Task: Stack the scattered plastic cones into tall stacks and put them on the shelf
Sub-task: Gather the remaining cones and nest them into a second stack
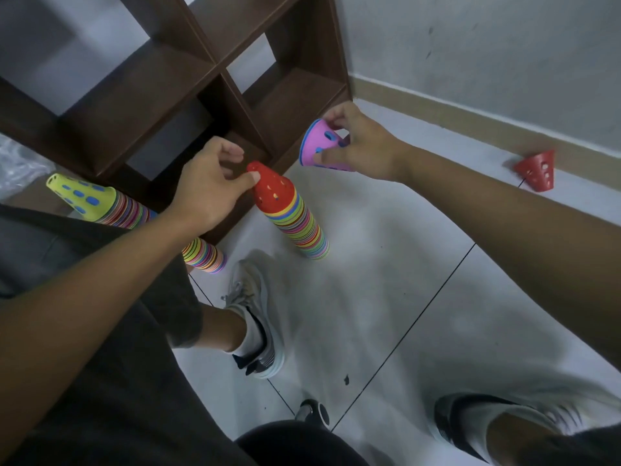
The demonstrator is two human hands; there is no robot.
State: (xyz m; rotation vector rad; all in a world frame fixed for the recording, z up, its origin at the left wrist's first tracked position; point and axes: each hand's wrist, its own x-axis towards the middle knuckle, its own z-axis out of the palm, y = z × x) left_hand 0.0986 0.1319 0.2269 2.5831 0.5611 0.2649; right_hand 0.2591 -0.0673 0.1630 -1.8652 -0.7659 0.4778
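Note:
A tall stack of coloured cones [304,227] stands on the floor, topped by a red cone [270,188]. My left hand [210,183] touches that red top with thumb and fingertips. My right hand [356,142] holds a pink cone [317,146], nested over a blue one, in the air just right of and above the stack. A second long stack [134,213] with a yellow cone [80,195] at its end leans tilted behind my left forearm. One loose red cone [536,171] lies on its side by the wall.
A dark brown wooden shelf [215,72] with open compartments stands right behind the stacks. My two feet in grey sneakers [255,317] are on the white tiled floor. A wall with a beige skirting board [437,116] runs along the right. Clear plastic wrap [16,163] lies at far left.

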